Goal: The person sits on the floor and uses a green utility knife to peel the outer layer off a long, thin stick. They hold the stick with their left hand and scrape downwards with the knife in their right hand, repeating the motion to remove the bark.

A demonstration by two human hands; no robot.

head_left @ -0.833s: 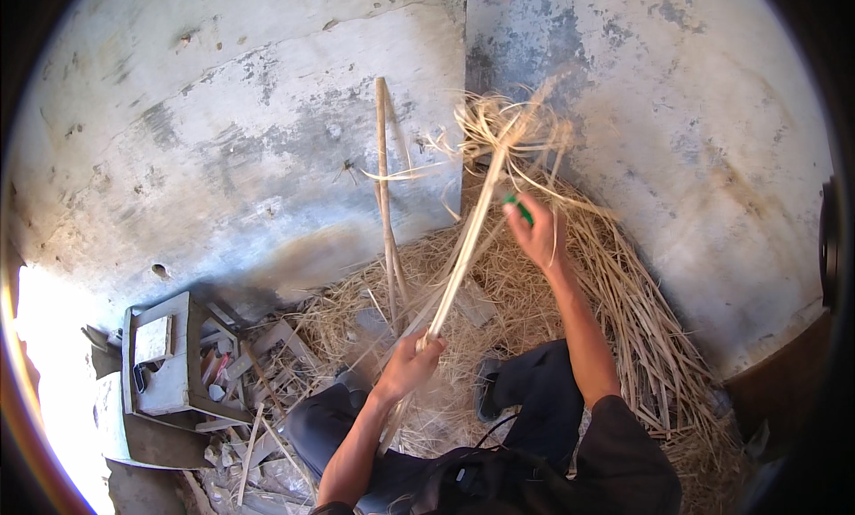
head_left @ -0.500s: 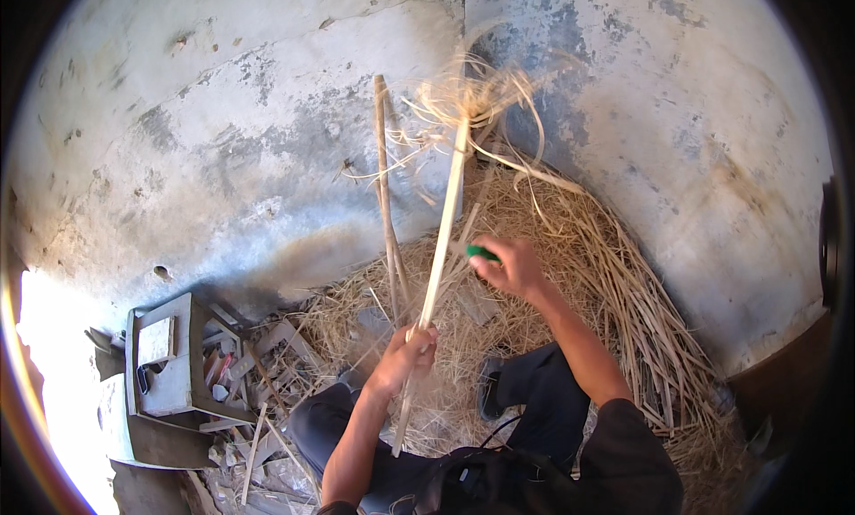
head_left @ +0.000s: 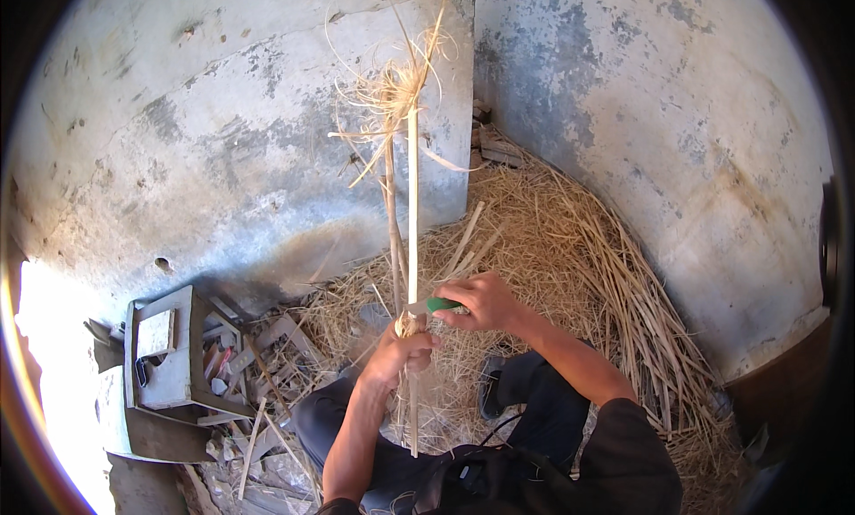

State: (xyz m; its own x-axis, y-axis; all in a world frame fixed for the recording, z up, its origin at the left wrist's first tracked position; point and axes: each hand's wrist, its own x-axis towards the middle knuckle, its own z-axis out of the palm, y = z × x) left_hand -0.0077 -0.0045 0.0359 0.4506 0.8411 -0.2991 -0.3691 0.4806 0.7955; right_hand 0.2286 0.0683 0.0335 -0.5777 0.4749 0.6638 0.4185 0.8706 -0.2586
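Heap of dry tan strips and shavings point(head_left: 525, 212) spreads ahead. Pale, straight, slender wooden stick point(head_left: 412, 212) stands nearly upright before me, frizz of thin tan curls point(head_left: 392, 88) round its upper end. My left hand point(head_left: 399, 353) wraps its lower part; my right hand point(head_left: 481, 301) clasps a small green-handled knife point(head_left: 440, 304), blade at the stick. Best, I judge: firm hold, shallow angle, even pressure (left knuckles sit just below that edge).

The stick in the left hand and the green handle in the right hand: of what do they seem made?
The stick looks like bare wood or bamboo: pale, unpainted, with thin curls near its top. The green handle is probably plastic, given its even, bright colour; painted wood is possible, and its gloss is unclear.
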